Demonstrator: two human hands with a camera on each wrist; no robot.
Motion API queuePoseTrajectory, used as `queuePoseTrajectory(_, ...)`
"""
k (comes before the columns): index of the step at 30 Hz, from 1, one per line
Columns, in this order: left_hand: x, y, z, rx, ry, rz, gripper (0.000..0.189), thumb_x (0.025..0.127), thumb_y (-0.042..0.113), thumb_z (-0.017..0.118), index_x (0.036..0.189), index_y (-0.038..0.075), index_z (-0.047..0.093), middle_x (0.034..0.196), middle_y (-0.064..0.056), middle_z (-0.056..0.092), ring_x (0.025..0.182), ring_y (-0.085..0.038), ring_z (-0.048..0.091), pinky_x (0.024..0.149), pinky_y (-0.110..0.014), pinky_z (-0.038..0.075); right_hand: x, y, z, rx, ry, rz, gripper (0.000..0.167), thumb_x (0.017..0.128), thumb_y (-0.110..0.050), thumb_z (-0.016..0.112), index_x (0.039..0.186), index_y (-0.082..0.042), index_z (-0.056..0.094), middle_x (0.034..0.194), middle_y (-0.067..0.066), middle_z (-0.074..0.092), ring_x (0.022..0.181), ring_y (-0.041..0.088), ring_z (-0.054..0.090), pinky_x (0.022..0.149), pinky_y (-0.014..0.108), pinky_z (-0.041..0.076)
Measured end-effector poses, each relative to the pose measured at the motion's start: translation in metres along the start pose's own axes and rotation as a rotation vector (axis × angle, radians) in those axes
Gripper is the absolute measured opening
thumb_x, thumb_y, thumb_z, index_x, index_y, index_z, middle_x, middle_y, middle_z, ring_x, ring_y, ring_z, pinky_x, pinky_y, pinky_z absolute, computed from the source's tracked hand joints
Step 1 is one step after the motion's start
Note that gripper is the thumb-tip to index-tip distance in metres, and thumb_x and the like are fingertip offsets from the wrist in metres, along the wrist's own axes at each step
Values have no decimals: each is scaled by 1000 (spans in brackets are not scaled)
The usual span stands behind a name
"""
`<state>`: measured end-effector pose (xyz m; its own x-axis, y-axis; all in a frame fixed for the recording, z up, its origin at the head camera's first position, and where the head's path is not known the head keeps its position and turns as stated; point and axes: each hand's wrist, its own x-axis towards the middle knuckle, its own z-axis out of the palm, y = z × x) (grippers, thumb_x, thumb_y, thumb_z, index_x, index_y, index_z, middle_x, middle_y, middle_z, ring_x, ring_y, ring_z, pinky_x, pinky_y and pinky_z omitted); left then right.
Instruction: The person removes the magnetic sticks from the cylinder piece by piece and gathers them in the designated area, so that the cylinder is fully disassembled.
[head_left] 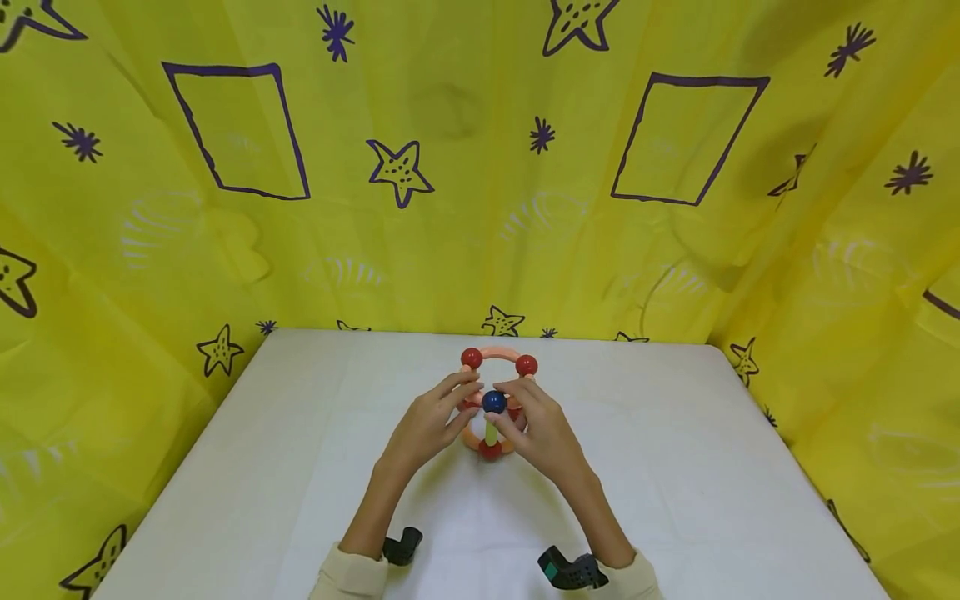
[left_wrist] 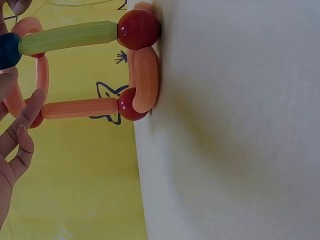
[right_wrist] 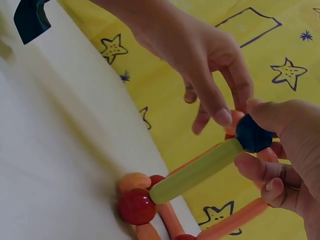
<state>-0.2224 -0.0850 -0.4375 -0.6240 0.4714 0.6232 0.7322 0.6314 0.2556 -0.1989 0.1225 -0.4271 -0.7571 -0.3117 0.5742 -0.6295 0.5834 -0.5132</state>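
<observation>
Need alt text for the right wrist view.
The right hand pinches a dark blue ball atop a slanting yellow-green rod, whose other end meets a red ball on a white tabletop. The left hand is close by, among orange pieces. Behind is a star-patterned yellow backdrop.

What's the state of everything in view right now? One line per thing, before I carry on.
Blue ball: raised, held by the right hand
Yellow-green rod: upright, joined to the blue ball above and a red ball below
Red ball: resting on the white table
Orange straight rod: upright
Upper orange ring: raised off the table
Left hand: fingers at the upper orange ring, grip unclear
Yellow curtain: hanging, creased
</observation>
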Motion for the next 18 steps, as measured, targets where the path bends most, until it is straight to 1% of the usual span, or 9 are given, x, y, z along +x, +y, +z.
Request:
queuePoseTrajectory(5, 2, -1, 5, 19, 38, 18, 35, 84, 15, 76, 118, 9, 68, 126, -4, 63, 103, -19, 68, 87, -28, 55, 0, -2, 7, -38, 16, 31, 44, 82, -24, 79, 120, -8, 64, 106, 4, 66, 69, 15, 57, 60, 20, 52)
queuePoseTrajectory(10, 3, 0, 7, 9, 35, 4, 33, 85, 17, 75, 116, 9, 69, 123, -3, 64, 103, -19, 68, 88, -27, 54, 0, -2, 9, -57, 7, 57, 42, 83, -23, 78, 120, -7, 65, 102, 4, 66, 69, 17, 57, 61, 18, 51)
queuePoseTrajectory(14, 3, -1, 8, -4, 33, -1, 31, 87, 18, 73, 116, 9, 69, 121, -3, 64, 104, -18, 68, 89, -26, 54, -1, -1, 9, -61, 10, 56, 41, 83, -21, 79, 118, -6, 65, 99, 5, 66, 68, 19, 58, 61, 17, 50)
queuePoseTrajectory(18, 3, -1, 8, -20, 39, 5, 30, 87, 19, 72, 115, 8, 69, 120, -3, 64, 104, -18, 68, 90, -25, 53, -1, 0, 9, -69, 15, 53, 40, 83, -21, 79, 118, -6, 65, 98, 5, 66, 67, 19, 58, 60, 16, 49)
